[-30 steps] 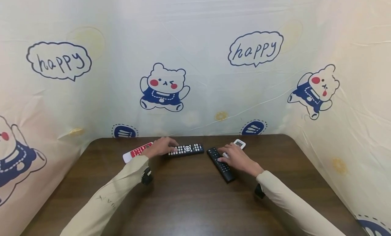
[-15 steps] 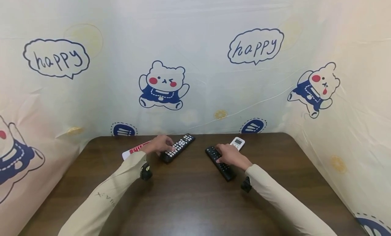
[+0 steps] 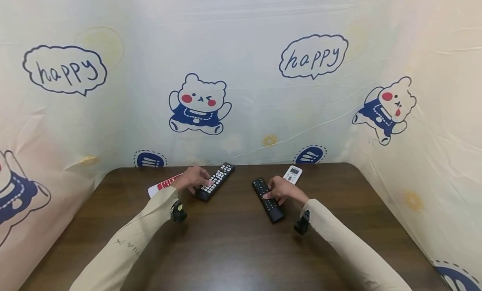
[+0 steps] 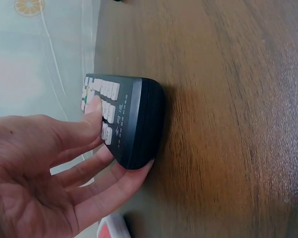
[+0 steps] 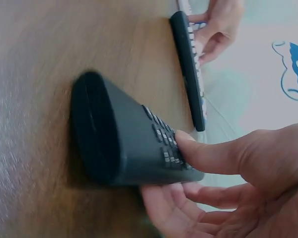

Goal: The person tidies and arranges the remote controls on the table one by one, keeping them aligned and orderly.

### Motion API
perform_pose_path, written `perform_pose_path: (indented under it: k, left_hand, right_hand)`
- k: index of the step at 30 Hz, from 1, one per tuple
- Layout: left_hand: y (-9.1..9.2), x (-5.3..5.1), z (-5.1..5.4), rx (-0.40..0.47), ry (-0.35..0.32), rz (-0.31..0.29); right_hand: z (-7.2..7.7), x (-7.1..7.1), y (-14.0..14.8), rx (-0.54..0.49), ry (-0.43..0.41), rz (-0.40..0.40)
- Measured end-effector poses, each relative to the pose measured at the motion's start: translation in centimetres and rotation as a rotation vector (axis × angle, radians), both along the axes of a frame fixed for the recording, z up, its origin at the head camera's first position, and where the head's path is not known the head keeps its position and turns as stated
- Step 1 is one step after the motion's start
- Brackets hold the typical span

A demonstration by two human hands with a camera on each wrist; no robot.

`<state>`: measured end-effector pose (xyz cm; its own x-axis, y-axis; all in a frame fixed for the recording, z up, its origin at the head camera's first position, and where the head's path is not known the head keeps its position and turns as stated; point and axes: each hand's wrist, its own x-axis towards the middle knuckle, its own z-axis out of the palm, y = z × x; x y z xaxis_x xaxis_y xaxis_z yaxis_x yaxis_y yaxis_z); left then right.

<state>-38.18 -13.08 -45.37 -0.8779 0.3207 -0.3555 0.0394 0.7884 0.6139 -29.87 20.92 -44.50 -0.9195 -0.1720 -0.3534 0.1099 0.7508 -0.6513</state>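
My left hand (image 3: 193, 177) grips a black remote control with white buttons (image 3: 217, 180), thumb on its keys and fingers under its side edge, as the left wrist view shows. A second black remote with dark buttons (image 3: 269, 203) is held by my right hand (image 3: 283, 189). In the right wrist view, the thumb (image 5: 208, 153) presses on its keypad while the other fingers curl beneath its edge. Beside the left hand lies a red and white remote (image 3: 162, 185), partly covered by that hand. Just behind the right hand is a white remote with a small screen (image 3: 293, 173).
All of this is on a dark brown wooden table (image 3: 226, 249). A pale curtain (image 3: 256, 73) printed with bears and the word "happy" hangs behind the table and along both sides.
The white-buttoned remote has turned from lying crosswise to slanting away, its near end shifting left with the left hand. The right hand has closed round its remote, which has turned slightly.
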Motion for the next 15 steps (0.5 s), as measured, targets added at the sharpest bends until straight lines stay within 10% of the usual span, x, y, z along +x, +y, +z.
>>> perform_pose_path:
  k: [15]
  left_hand:
    - [-0.7,0.9,0.4,0.094,-0.062,-0.002]
  right_hand:
    - [-0.7,0.1,1.5,-0.366,-0.144,-0.109]
